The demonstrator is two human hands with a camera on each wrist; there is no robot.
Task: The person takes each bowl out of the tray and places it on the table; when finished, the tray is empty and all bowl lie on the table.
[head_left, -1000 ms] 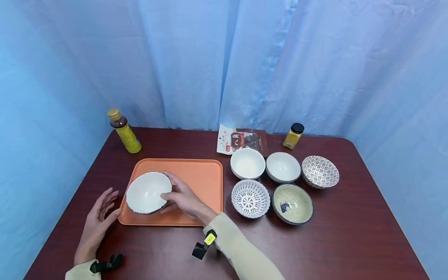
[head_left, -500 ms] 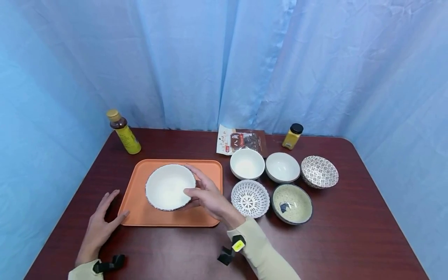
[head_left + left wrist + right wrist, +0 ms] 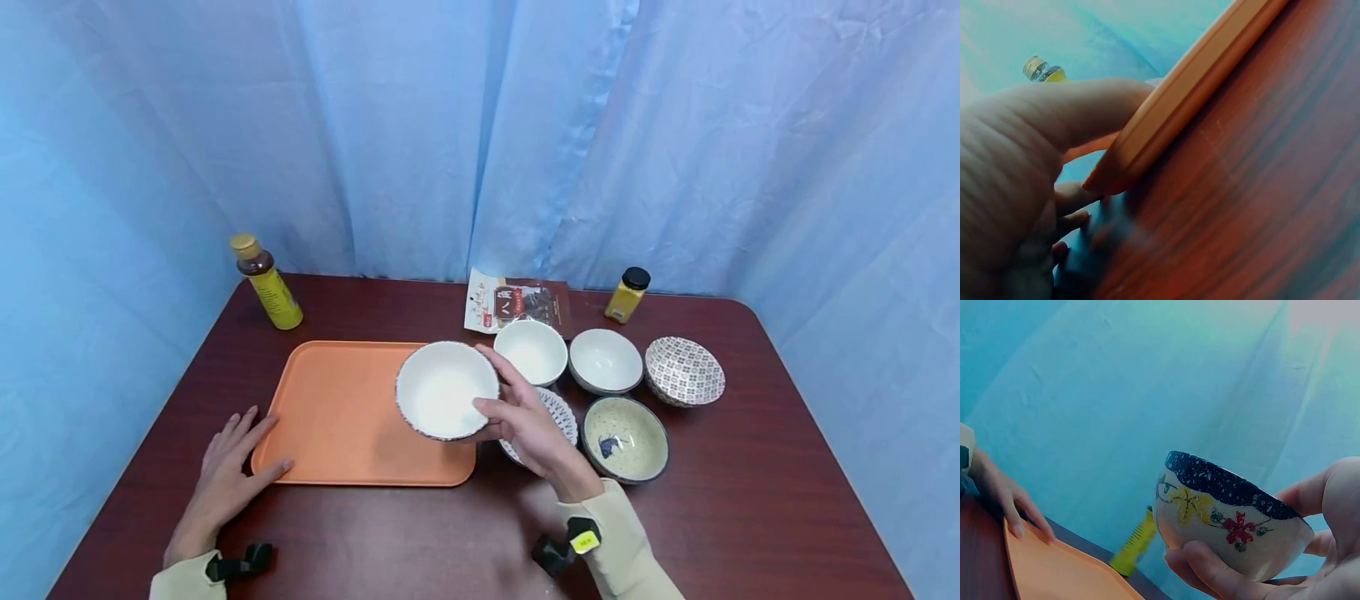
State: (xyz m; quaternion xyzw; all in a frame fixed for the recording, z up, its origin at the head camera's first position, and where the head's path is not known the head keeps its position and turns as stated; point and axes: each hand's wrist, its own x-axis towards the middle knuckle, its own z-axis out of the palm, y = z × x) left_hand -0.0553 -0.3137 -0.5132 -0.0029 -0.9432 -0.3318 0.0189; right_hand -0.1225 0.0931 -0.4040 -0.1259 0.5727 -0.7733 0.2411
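Note:
My right hand (image 3: 525, 417) grips a bowl (image 3: 447, 390) by its right side, thumb over the rim and fingers beneath. It is held above the right part of the orange tray (image 3: 337, 412). In the right wrist view the bowl (image 3: 1229, 519) shows a dark speckled rim band and red and yellow flowers. My left hand (image 3: 228, 479) rests at the tray's left front corner with its fingers fairly straight. The left wrist view shows the thumb (image 3: 1097, 106) lying over the tray's rim (image 3: 1172, 100). A patterned bowl (image 3: 558, 412) is partly hidden behind my right hand.
Right of the tray stand two white bowls (image 3: 530, 354), a speckled bowl (image 3: 626, 437) and a grey-patterned bowl (image 3: 685, 372). Behind are a spice packet (image 3: 517, 304) and a yellow jar (image 3: 627, 296). A yellow-green bottle (image 3: 267, 283) stands at the back left.
My right hand has carried the bowl rightward from the tray's left part to its right part. My left hand has shifted slightly right, onto the tray's corner.

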